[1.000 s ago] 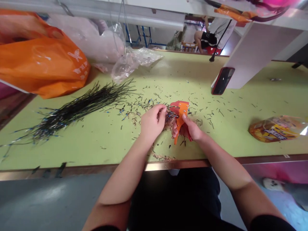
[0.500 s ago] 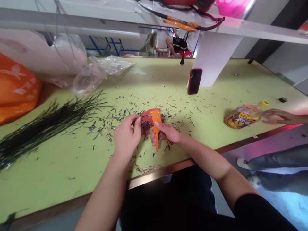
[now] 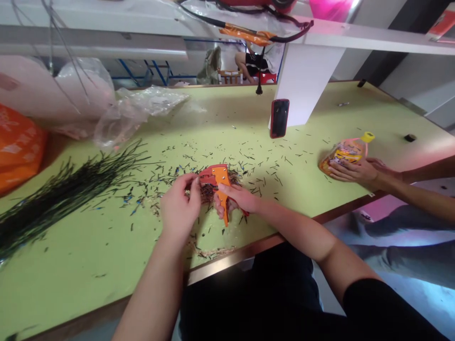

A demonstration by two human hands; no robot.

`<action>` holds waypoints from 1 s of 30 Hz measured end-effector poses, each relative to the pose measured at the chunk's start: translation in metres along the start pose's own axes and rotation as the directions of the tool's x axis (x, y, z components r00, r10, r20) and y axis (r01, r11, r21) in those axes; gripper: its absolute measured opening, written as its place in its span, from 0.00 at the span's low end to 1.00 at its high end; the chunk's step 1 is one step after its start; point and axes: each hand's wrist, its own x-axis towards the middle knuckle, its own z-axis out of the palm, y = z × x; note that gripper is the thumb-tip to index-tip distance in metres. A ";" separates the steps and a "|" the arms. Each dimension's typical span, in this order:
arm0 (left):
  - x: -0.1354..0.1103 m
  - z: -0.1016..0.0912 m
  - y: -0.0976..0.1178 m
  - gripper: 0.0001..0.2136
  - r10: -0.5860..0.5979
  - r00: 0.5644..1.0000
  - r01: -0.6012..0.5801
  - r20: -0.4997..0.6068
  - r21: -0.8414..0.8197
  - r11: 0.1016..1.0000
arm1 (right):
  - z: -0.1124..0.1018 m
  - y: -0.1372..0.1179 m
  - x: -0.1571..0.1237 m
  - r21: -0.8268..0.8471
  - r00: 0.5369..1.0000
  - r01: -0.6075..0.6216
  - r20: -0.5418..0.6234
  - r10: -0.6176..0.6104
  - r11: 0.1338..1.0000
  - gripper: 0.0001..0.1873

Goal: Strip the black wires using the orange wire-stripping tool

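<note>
My right hand (image 3: 237, 198) grips an orange and red wire-stripping tool (image 3: 218, 182) near the table's front edge. My left hand (image 3: 179, 208) sits just left of the tool, its fingers pinched on a thin wire at the tool's jaws. A small heap of stripped copper-coloured wire ends (image 3: 208, 192) lies between the two hands. A long bundle of thin dark wires (image 3: 60, 196) is spread over the green table (image 3: 106, 246) to my left.
Cut wire bits litter the tabletop. Another person's hands (image 3: 355, 169) hold a yellow-capped packet (image 3: 346, 150) at the right. A red-cased phone (image 3: 279, 118) leans on a white post. Clear plastic bags (image 3: 135, 111) and an orange bag (image 3: 17, 147) lie at the back left.
The view has swung to the right. Another person's hands have reached in and closed on the packet at the right. My own hands stay together on the tool and wire.
</note>
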 end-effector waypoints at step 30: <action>0.006 0.008 -0.004 0.13 -0.039 0.999 0.034 -0.027 -0.168 0.985 | -0.002 0.001 0.000 0.080 1.000 -0.027 -0.005 0.028 0.996 0.20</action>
